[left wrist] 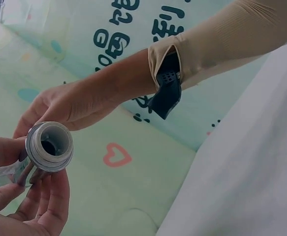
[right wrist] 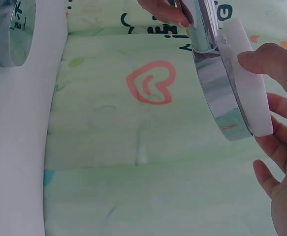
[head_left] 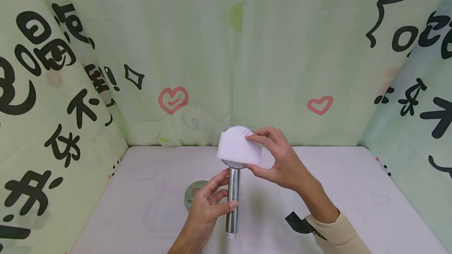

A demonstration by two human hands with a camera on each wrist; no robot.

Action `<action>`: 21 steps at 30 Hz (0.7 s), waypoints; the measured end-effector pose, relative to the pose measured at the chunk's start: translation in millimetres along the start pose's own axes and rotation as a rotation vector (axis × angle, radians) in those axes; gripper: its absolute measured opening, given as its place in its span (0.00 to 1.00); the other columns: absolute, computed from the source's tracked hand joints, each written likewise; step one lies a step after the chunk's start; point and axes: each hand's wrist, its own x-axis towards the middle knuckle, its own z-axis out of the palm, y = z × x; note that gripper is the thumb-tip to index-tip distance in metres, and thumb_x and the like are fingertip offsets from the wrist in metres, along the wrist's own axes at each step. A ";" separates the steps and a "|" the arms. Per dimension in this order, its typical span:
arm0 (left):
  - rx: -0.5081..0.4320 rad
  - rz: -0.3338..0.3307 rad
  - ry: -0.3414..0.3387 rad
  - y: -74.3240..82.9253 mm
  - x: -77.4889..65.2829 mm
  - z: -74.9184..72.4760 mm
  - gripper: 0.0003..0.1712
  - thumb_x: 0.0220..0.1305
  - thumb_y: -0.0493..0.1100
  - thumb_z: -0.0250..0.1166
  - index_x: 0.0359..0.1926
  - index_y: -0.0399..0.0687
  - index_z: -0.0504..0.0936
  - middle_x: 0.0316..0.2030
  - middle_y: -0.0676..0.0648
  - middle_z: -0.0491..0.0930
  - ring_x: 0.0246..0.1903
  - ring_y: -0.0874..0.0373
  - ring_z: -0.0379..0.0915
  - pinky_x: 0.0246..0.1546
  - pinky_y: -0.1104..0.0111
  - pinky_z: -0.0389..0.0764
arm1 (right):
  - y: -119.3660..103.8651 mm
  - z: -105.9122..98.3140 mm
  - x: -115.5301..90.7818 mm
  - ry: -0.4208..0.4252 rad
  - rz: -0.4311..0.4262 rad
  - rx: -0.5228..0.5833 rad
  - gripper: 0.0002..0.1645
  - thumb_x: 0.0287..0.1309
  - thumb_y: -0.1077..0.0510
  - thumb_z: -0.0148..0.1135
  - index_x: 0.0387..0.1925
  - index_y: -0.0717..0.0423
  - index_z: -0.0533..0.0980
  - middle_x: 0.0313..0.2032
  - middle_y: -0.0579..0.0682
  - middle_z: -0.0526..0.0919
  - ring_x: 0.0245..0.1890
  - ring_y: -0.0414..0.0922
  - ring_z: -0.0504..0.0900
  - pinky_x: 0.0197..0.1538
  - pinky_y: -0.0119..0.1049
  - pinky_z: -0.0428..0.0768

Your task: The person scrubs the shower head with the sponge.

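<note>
My left hand [head_left: 205, 211] grips a chrome shower head [head_left: 234, 183] by its handle, thumb across the front and fingers at the far side. The handle's threaded end [left wrist: 48, 165] points at the camera in the left wrist view. With thumb and fingers, my right hand [head_left: 282, 159] holds a white sponge block [head_left: 236, 150] by its side edge. The block lies flat over the spray face, hiding most of it; some nozzle holes [head_left: 239, 131] show above. Seen from the side in the right wrist view, the sponge [right wrist: 249, 83] sits against the round chrome head [right wrist: 214, 88].
A round disc [head_left: 190, 194] with a shiny face lies on the white-covered table [head_left: 159, 230], partly behind my left hand. Light green printed curtains [head_left: 197, 50] enclose the table at the back and both sides. A black strap [head_left: 299, 223] hangs from my right sleeve.
</note>
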 end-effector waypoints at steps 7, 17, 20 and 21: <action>-0.007 0.002 -0.001 0.5 1.2 -1.5 0.43 0.58 0.32 0.73 0.74 0.47 0.67 0.61 0.40 0.69 0.49 0.51 0.75 0.46 0.67 0.82 | -1.7 2.6 -3.9 -0.009 -0.021 0.034 0.38 0.43 0.55 0.80 0.60 0.50 0.78 0.56 0.48 0.75 0.58 0.47 0.70 0.53 0.32 0.79; -0.010 0.008 0.028 3.2 4.9 -2.6 0.42 0.58 0.30 0.72 0.73 0.42 0.67 0.62 0.39 0.69 0.49 0.50 0.74 0.46 0.69 0.82 | -7.9 5.3 -8.4 -0.049 -0.016 0.019 0.38 0.45 0.54 0.80 0.60 0.51 0.77 0.58 0.49 0.75 0.61 0.47 0.70 0.53 0.37 0.83; -0.010 0.005 0.034 4.0 5.5 -2.9 0.40 0.58 0.31 0.72 0.71 0.41 0.68 0.62 0.39 0.68 0.50 0.50 0.74 0.46 0.69 0.82 | -8.6 6.3 -9.7 -0.051 -0.019 0.006 0.38 0.46 0.53 0.80 0.60 0.51 0.77 0.58 0.49 0.75 0.61 0.47 0.70 0.53 0.38 0.83; -0.009 0.005 0.036 4.2 5.7 -3.0 0.40 0.58 0.31 0.72 0.71 0.41 0.68 0.62 0.39 0.68 0.50 0.49 0.74 0.47 0.69 0.82 | -8.8 6.4 -10.0 -0.051 -0.017 0.005 0.38 0.46 0.53 0.80 0.61 0.51 0.77 0.58 0.49 0.75 0.61 0.47 0.70 0.53 0.38 0.82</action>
